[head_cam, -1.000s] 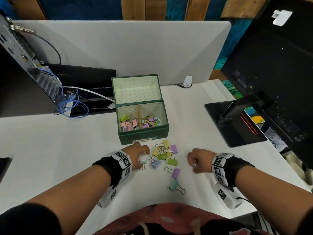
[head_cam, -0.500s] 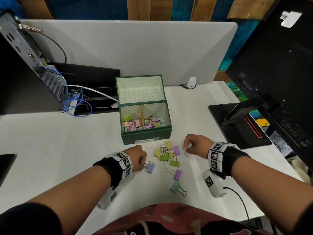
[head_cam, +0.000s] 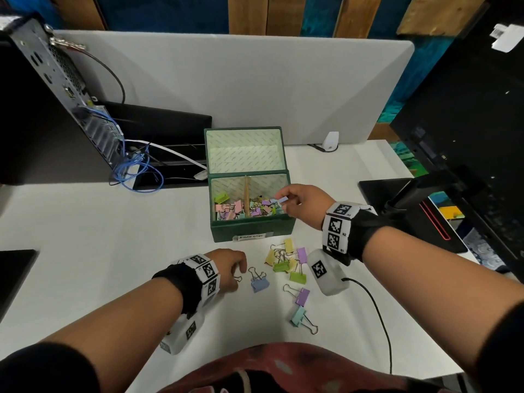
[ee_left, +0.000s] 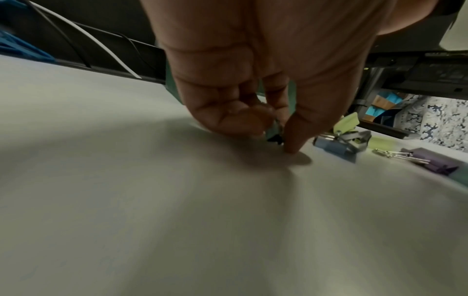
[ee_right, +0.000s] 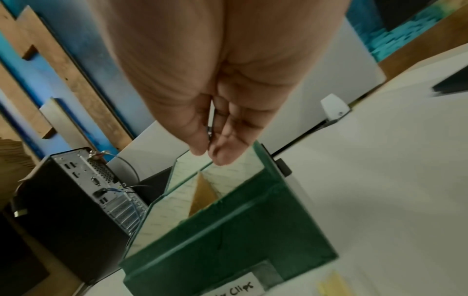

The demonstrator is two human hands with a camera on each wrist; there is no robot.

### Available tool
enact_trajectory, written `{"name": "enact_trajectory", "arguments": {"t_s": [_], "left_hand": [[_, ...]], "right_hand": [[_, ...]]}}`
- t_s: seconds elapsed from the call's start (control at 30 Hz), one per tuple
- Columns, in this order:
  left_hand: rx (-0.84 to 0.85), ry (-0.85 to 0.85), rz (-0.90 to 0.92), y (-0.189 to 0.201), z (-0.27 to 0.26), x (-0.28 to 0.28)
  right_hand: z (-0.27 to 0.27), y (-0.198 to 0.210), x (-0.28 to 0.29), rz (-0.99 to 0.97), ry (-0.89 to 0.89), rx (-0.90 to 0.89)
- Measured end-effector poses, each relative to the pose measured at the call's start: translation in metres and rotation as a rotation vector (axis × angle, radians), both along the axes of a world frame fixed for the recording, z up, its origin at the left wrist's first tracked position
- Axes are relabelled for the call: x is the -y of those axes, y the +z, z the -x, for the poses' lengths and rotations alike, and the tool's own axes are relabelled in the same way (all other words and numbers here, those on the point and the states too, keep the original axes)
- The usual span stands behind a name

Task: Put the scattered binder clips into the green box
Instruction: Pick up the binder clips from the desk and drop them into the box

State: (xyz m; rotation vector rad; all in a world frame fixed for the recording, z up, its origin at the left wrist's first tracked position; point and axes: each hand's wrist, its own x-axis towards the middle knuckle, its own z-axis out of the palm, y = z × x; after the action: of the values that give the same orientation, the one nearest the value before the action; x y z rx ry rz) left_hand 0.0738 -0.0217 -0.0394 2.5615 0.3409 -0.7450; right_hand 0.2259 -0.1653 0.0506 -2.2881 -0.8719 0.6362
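Observation:
The green box [head_cam: 251,232] stands open at mid-table, and both its compartments hold several coloured binder clips. My right hand [head_cam: 283,201] hovers over the right compartment and pinches a pale blue clip [head_cam: 281,199]; in the right wrist view its wire handle [ee_right: 210,130] shows between thumb and fingers [ee_right: 224,154]. My left hand [head_cam: 239,272] rests low on the table in front of the box. Its fingers curl round a small teal clip [ee_left: 273,130]. Beside that hand lies a blue clip [head_cam: 259,283]. Yellow, green and purple clips [head_cam: 286,259] lie scattered, with a purple one [head_cam: 302,296] and a teal one [head_cam: 297,316] nearer me.
A computer case [head_cam: 56,89] with blue cables [head_cam: 133,171] stands at the back left. A monitor base [head_cam: 397,199] and a large black screen [head_cam: 467,114] fill the right. A grey divider [head_cam: 226,80] closes the back. A cable [head_cam: 377,313] trails from my right wrist.
My right hand lifted off the table and moved forward over the box with the pale blue clip. My left hand drew back slightly and took hold of the small teal clip.

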Motion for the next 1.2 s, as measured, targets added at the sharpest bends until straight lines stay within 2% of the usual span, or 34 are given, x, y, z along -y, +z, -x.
{"name": "enact_trajectory", "arguments": {"t_s": [0.1, 0.2, 0.4, 0.53, 0.67, 0.8, 0.87, 0.97, 1.1, 1.2], "left_hand": [[-0.006, 0.005, -0.004, 0.003, 0.002, -0.005], [0.041, 0.044, 0.045, 0.009, 0.000, -0.010], [0.302, 0.179, 0.173, 0.043, -0.021, -0.014], [0.485, 0.324, 0.196, 0.075, -0.051, -0.009], [0.545, 0.419, 0.223, 0.089, -0.077, -0.006], [0.525, 0.380, 0.175, 0.083, -0.077, -0.002], [0.482, 0.278, 0.167, 0.076, -0.068, 0.001], [0.308, 0.079, 0.163, 0.058, -0.050, 0.004], [0.067, -0.020, 0.055, 0.030, -0.026, 0.005], [0.002, -0.086, -0.006, 0.018, -0.015, 0.007]], "right_hand": [[0.000, 0.000, -0.007, 0.057, 0.085, -0.009], [-0.001, -0.010, -0.007, 0.046, 0.071, -0.002], [-0.005, -0.029, 0.017, -0.016, 0.049, 0.159], [-0.001, -0.032, 0.034, 0.072, 0.096, 0.131], [0.009, -0.037, 0.041, 0.303, 0.244, 0.056], [0.020, -0.050, 0.042, 0.405, 0.366, 0.062], [0.025, -0.055, 0.038, 0.440, 0.438, 0.058], [0.034, -0.058, 0.031, 0.470, 0.620, 0.038], [0.048, -0.060, 0.021, 0.493, 0.845, 0.233], [0.053, -0.062, 0.014, 0.518, 0.928, 0.360]]}}
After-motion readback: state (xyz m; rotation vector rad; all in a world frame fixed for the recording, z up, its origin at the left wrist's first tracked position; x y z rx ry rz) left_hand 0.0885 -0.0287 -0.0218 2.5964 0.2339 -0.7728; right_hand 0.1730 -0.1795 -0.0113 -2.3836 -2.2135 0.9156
